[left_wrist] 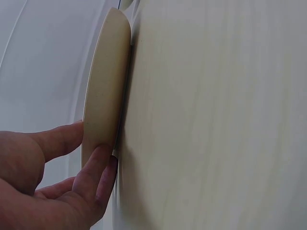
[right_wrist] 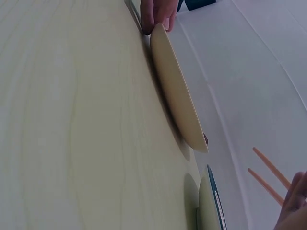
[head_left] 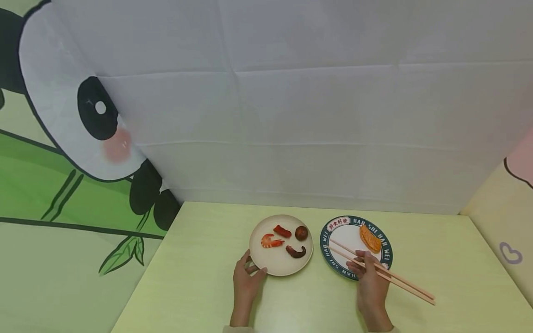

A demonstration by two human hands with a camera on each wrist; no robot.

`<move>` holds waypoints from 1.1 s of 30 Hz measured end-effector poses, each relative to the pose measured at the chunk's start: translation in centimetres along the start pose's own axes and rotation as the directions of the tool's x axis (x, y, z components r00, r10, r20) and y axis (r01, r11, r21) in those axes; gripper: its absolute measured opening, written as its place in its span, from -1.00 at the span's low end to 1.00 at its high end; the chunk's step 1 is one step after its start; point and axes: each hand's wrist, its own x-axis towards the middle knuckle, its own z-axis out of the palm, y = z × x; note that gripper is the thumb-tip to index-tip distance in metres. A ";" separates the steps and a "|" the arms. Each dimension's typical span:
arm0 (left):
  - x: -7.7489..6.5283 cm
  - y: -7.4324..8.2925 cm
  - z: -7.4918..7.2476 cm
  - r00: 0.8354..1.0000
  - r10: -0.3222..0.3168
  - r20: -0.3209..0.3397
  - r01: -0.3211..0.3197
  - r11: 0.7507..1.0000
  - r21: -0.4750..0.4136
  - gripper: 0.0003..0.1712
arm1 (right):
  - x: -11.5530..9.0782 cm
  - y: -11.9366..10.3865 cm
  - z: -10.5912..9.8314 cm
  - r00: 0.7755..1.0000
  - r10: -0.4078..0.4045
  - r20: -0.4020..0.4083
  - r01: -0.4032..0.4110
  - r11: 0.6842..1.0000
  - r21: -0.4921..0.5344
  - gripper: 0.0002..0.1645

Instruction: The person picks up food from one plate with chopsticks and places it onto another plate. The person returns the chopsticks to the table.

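Note:
My left hand (head_left: 248, 282) grips the near-left rim of a cream plate (head_left: 283, 269); the left wrist view shows the thumb at its rim and fingers against its underside. On that plate lie a shrimp (head_left: 272, 241), a red-brown piece (head_left: 282, 231), a round brown ball (head_left: 301, 233) and a curved dark brown piece (head_left: 296, 252). My right hand (head_left: 370, 282) holds a pair of chopsticks (head_left: 405, 283) over a white plate with a dark green lettered rim (head_left: 326, 252). Between their parted tips there is nothing. A ridged golden-brown piece of food (head_left: 369, 238) rests on this second plate.
Both plates stand side by side, a narrow gap apart, on a pale yellow table (head_left: 200, 277). Behind the table rises a white cloth wall (head_left: 312, 138). A panda-patterned panel (head_left: 62, 194) borders the left, and a cream panel (head_left: 504, 222) the right.

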 end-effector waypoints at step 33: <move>0.2 -0.1 0.3 1.000 -0.016 -0.013 0.016 1.000 0.019 -0.16 | -1.0 2.4 1.9 0.984 0.138 0.112 -0.124 0.984 -0.127 -0.46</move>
